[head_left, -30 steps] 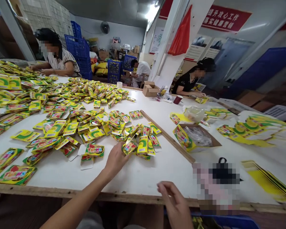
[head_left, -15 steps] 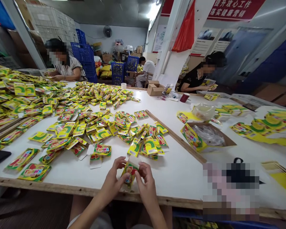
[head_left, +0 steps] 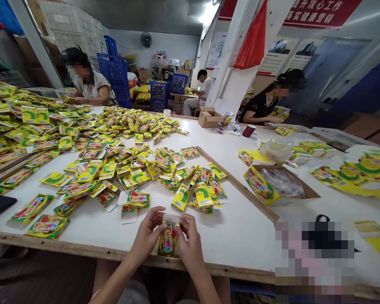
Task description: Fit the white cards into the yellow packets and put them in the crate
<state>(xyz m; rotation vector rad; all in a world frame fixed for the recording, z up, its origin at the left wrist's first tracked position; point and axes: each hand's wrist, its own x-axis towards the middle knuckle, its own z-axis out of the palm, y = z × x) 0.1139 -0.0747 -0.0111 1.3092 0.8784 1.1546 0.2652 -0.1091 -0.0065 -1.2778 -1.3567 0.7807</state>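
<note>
While packets (head_left: 90,171) heap up on the left of the table (head_left: 107,236), the left hand (head_left: 147,236), fingers curled and barely parted, grips one side of a box (head_left: 168,242). Its white flap (head_left: 171,218) at the far end, this box is between the two hands at the near edge. The right hand (head_left: 191,245), curled much the same, seems to hold the other side, its fingertips partly hidden. Farther right lie a wooden strip (head_left: 237,183) and a carton (head_left: 261,188) of clear plastic (head_left: 283,181).

The white, wood-edged counter (head_left: 237,236) is heaped at left with little yellow-and-green boxes (head_left: 91,171). A wooden strip (head_left: 240,188) lies slantwise; right of it sits an open carton (head_left: 260,185), and farther back a dark red cup (head_left: 248,131).
</note>
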